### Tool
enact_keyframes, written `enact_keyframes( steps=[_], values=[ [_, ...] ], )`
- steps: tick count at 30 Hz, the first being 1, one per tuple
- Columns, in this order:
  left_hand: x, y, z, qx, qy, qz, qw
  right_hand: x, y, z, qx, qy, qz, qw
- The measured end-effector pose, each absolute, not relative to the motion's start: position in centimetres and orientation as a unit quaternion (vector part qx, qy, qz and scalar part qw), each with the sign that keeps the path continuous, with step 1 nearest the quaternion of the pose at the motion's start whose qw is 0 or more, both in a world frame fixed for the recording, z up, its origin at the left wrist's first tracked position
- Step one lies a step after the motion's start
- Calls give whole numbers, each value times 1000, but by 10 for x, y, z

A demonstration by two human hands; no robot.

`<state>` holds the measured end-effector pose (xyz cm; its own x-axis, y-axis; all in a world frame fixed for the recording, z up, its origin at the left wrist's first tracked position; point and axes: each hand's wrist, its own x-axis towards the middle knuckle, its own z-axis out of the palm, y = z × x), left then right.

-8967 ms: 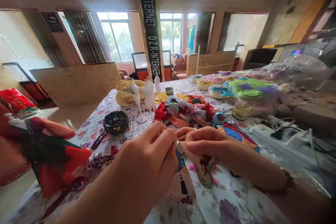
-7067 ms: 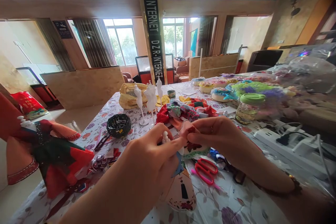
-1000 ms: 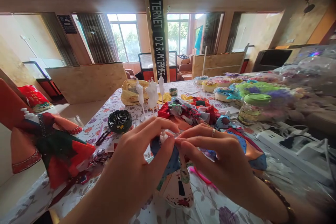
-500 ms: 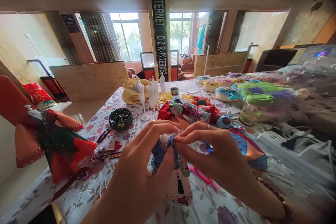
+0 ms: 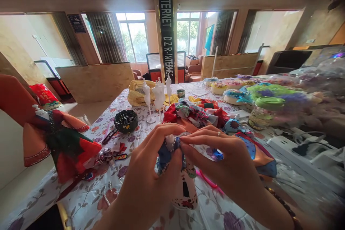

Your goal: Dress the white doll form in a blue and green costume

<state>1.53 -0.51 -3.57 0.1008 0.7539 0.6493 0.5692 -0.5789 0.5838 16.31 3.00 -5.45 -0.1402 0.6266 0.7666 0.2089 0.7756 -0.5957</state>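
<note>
Cloth (image 5: 164,155), blue, bead-trimmed, around smooth white figurine (image 5: 170,140); left fingers (image 5: 174,169) clasping, right fingers (image 5: 201,139) pinching cloth

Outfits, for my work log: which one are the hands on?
The pale-skirted outfit, between left hand and right hand; the green-red outfit is left, the blue-orange outfit right.

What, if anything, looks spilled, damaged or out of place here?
Nothing clearly looks spilled or damaged. A strand of white beads lies loose near the left hand, and fabric is heaped untidily beyond the dressed mannequin it holds, but both seem ordinary work clutter.
</note>
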Motion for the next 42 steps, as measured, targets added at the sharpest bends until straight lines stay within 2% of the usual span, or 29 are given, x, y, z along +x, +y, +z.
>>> enact_keyframes(
  steps=[9, 15, 19, 22, 29, 42],
  values=[
    [14, -6, -41, 731, 435, 509, 133, 164, 26, -47, -297, -764, 119, 560],
    [0, -7, -42, 714, 429, 525, 174, 162, 31, -53, -283, -749, 169, 574],
    [-5, -6, -42, 697, 417, 546, 205, 163, 30, -51, -293, -763, 208, 537],
    [-6, -5, -41, 684, 419, 556, 219, 162, 28, -47, -309, -780, 199, 507],
    [-5, -7, -39, 649, 428, 581, 244, 157, 30, -43, -317, -788, 158, 504],
    [-6, -8, -39, 611, 403, 613, 297, 153, 55, -30, -177, -871, 103, 446]
  ],
)
